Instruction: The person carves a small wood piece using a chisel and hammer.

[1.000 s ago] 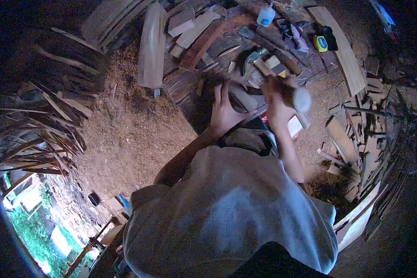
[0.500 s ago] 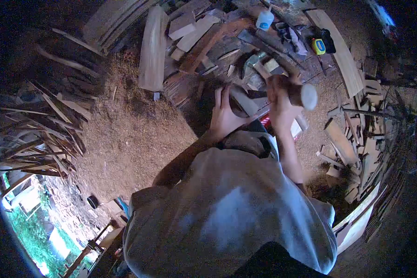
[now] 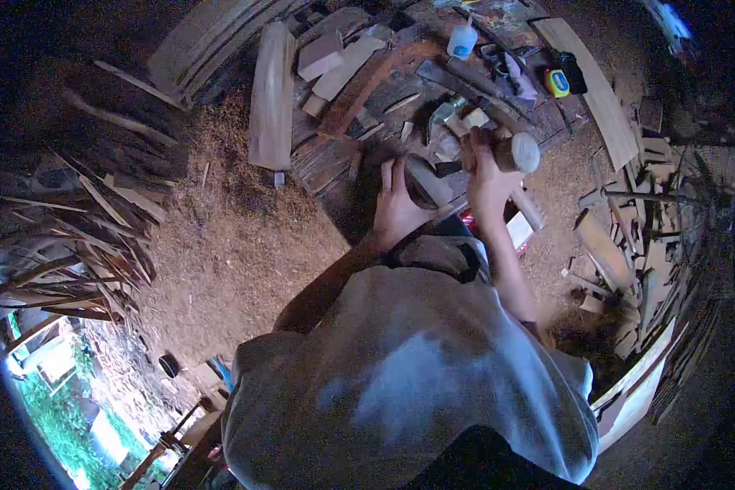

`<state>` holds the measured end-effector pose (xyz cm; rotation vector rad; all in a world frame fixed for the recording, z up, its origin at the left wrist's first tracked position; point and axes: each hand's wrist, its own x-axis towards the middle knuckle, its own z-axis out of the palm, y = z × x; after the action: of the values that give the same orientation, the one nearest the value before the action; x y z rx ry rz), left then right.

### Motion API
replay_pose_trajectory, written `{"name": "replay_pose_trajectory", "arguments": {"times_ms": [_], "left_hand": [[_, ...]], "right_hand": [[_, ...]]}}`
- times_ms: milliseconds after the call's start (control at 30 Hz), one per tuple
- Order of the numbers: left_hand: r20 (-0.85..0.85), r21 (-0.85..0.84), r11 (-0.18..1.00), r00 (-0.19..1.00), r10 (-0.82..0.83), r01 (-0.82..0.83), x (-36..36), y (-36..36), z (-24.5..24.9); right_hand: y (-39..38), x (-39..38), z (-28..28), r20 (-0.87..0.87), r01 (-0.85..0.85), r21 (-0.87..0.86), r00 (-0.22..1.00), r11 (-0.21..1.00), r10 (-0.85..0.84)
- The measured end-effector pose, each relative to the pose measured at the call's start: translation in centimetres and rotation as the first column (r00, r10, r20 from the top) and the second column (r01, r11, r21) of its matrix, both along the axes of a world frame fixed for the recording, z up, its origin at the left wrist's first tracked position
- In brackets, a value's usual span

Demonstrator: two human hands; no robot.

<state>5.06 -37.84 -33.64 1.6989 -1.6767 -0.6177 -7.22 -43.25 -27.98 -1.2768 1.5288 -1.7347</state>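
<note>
At the near edge of the wooden workbench [image 3: 322, 163], my left hand [image 3: 396, 204] is wrapped round a wood block [image 3: 433, 184] with a curved dark side and a paler face. Close by on the right, my right hand [image 3: 492, 188] grips what looks like a wooden mallet [image 3: 524, 153], its pale round end pointing right. The fingers hide part of the mallet. A green-and-metal tool [image 3: 443, 114] and small wood offcuts [image 3: 475, 118] lie just beyond both hands.
A spray-like white bottle [image 3: 463, 41], a yellow tape measure [image 3: 557, 82] and a long board [image 3: 592, 90] are at the back right. Thick planks [image 3: 271, 98] lie at the back left. Wood shavings [image 3: 237, 220] cover the floor; scrap piles [image 3: 608, 245] flank the bench.
My right hand and the mallet, blurred before, have shifted slightly up and left in view and now look sharper. My left hand keeps its hold on the wood block.
</note>
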Motion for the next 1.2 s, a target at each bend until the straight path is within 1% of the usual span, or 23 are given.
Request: {"name": "replay_pose_trajectory", "arguments": {"times_ms": [33,67,100,167,200,300,333,367,433,467,500,600,700,733,800,833,900,967,1000,1033,1100,1167,1200], "left_hand": [[0.000,-0.004,1.000,1.000,-0.004,0.004,0.1,0.0,0.1],[-0.041,-0.083,0.996,0.999,-0.033,0.030,0.2,-0.2,0.1],[-0.079,-0.155,0.987,0.995,-0.064,0.051,0.3,-0.2,0.1],[-0.035,-0.079,0.997,0.999,-0.021,0.018,-0.1,0.3,-1.2],[0.014,-0.024,1.000,1.000,0.019,-0.019,-0.2,0.2,-1.1],[0.000,0.010,1.000,1.000,-0.013,0.013,-0.1,-0.2,0.0],[-0.002,0.007,1.000,1.000,-0.015,0.015,-0.1,-0.1,0.6],[-0.016,-0.073,0.997,1.000,-0.020,0.019,-0.1,-0.1,1.1],[-0.028,-0.136,0.990,0.999,-0.026,0.022,-0.1,0.4,0.7],[-0.004,-0.062,0.998,1.000,-0.023,0.023,0.1,0.3,-0.3],[0.020,-0.002,1.000,1.000,-0.021,0.021,0.1,-0.2,-0.8],[0.021,-0.080,0.996,0.999,-0.029,0.031,0.0,-0.4,0.0],[-0.014,-0.127,0.991,0.998,-0.054,0.052,0.0,-0.3,1.7],[-0.013,-0.117,0.992,0.998,-0.055,0.053,0.1,0.1,1.2],[-0.017,0.103,0.994,1.000,-0.018,0.020,0.3,-0.5,0.2],[-0.011,0.088,0.996,1.000,-0.027,0.028,0.4,-0.9,0.3],[-0.030,0.037,0.999,1.000,-0.006,0.007,0.1,-0.3,0.6],[-0.075,0.029,1.000,0.997,-0.001,0.003,0.2,-0.1,1.5],[-0.243,-0.008,1.000,0.970,-0.030,0.029,0.4,-0.1,0.6],[-0.401,-0.050,0.997,0.914,-0.066,0.050,0.7,-0.3,0.6],[-0.408,-0.131,0.989,0.905,-0.123,0.075,1.8,-0.3,1.3],[-0.702,-0.080,0.984,0.691,-0.170,0.161,3.4,-0.1,2.4],[-0.767,-0.047,0.983,0.624,-0.149,0.177,4.5,0.1,3.6]], "right_hand": [[-0.1,-0.1,0.3,-0.037,0.008,-0.024,0.999,1.000,-0.009],[0.3,-1.0,-0.8,0.216,-0.148,0.098,0.968,0.984,0.125],[0.4,-1.1,-1.0,0.213,-0.147,0.098,0.969,0.984,0.124],[1.4,-0.6,-1.5,-0.147,-0.041,0.048,0.988,0.998,0.047],[0.7,0.7,-2.8,0.149,-0.061,0.029,0.987,0.998,0.056],[0.3,-1.1,-3.6,0.132,-0.129,0.123,0.985,0.984,0.112],[0.7,-0.8,-1.8,-0.009,-0.082,0.049,0.997,0.995,0.082],[1.0,-1.1,-1.0,-0.013,-0.081,0.046,0.997,0.996,0.081],[2.0,-1.4,0.1,0.226,-0.211,0.176,0.959,0.962,0.169],[1.8,-0.4,0.6,-0.209,-0.056,0.212,0.973,0.976,0.101],[1.0,-0.1,-1.5,0.117,-0.131,0.098,0.986,0.987,0.119],[1.1,-1.4,-2.0,0.100,-0.191,0.216,0.980,0.958,0.173],[1.7,-0.8,1.7,0.282,-0.290,0.200,0.932,0.936,0.229],[1.7,-0.2,-0.1,0.198,-0.192,0.189,0.968,0.963,0.154],[0.3,2.0,-2.9,0.062,0.095,0.083,0.993,0.992,-0.100],[0.2,0.9,-2.5,0.156,-0.220,0.294,0.971,0.930,0.180],[0.3,0.6,-3.8,0.141,-0.113,0.015,0.984,0.993,0.110],[-0.4,-1.9,-2.6,-0.042,-0.085,0.057,0.995,0.995,0.087],[-0.1,-2.1,0.5,0.019,-0.068,0.067,0.998,0.995,0.067],[-1.1,-3.1,-0.3,0.158,-0.102,-0.121,0.980,0.987,0.120],[-1.0,-4.7,0.5,0.539,-0.028,-0.032,0.842,0.999,0.041],[0.0,-4.4,4.1,0.689,0.044,0.037,0.722,0.998,-0.057],[0.5,-4.7,5.0,0.667,0.003,0.108,0.742,0.994,-0.075]]}}
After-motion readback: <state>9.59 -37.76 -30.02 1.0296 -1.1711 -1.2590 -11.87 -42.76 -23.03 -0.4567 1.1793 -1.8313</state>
